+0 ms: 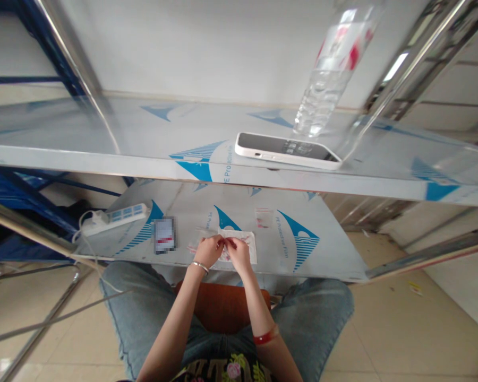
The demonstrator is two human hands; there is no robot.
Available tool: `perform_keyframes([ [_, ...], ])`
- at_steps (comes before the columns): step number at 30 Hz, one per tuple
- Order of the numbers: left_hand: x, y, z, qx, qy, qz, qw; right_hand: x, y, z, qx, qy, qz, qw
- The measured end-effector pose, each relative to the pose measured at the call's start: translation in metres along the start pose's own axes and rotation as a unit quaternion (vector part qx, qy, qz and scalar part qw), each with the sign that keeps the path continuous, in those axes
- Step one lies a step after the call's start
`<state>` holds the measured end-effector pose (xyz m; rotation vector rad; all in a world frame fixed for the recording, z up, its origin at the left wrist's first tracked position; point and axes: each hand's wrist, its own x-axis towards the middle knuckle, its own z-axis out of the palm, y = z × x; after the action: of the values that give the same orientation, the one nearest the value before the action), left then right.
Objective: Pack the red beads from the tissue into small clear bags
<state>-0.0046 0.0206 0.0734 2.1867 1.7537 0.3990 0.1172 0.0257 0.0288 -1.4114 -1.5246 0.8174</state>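
head view: an upper shelf [123,122] crosses above the worktop [330,239], limiting headroom there and bearing a bottle [329,74] and a white-cased phone [287,152], perhaps parked to spare space below. a power strip [123,216] lies leftward, clear of the hands. left hand [210,250] and right hand [238,252] meet, each grip pinched together; what sits between is too small to tell. the white tray [253,248] lies beneath them, probably for close reach; a small clear bag [264,218] lies just beyond.
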Motion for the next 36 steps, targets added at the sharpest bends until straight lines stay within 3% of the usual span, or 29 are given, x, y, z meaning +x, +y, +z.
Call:
perform_keyframes([
  [6, 0.001, 0.003, 0.002, 0.020, 0.028, 0.019, 0.999, -0.005, -0.018, -0.008, -0.186, -0.006, 0.052, 0.981],
  [10, 0.002, 0.005, 0.003, 0.029, 0.051, 0.024, 0.998, -0.007, -0.027, -0.009, -0.242, -0.003, 0.060, 0.969],
  [14, 0.002, 0.007, 0.001, 0.035, 0.063, 0.018, 0.997, -0.007, -0.024, -0.008, -0.237, 0.023, 0.049, 0.970],
  [19, -0.001, 0.010, -0.006, 0.022, 0.095, 0.017, 0.995, -0.003, -0.009, -0.010, -0.192, 0.107, 0.047, 0.974],
  [24, -0.001, 0.013, -0.006, 0.009, 0.086, 0.009, 0.996, -0.001, -0.006, -0.013, -0.130, 0.145, 0.021, 0.981],
  [29, -0.001, 0.012, -0.005, 0.002, 0.085, 0.019, 0.996, -0.001, -0.009, -0.008, -0.099, 0.102, -0.078, 0.987],
  [36, -0.003, 0.012, -0.010, 0.006, 0.080, 0.028, 0.996, -0.001, -0.003, -0.007, -0.156, 0.026, -0.058, 0.986],
])
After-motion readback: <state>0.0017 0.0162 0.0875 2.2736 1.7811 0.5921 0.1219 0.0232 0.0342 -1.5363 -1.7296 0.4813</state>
